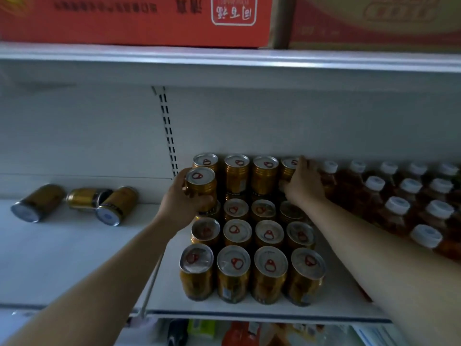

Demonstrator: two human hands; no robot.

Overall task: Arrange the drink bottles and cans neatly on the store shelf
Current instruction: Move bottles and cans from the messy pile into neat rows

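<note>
Gold cans with red pull tabs stand upright in rows on the white shelf; the front row is four wide, and some at the back are stacked two high. My left hand grips one gold can at the left side of the block, raised above the lower layer. My right hand grips the rightmost can of the back upper row. Three gold cans lie on their sides on the left part of the shelf.
Brown drink bottles with white caps stand in rows right of the cans. Red cartons sit on the shelf above. A slotted upright runs down the back wall. More goods show on the shelf below.
</note>
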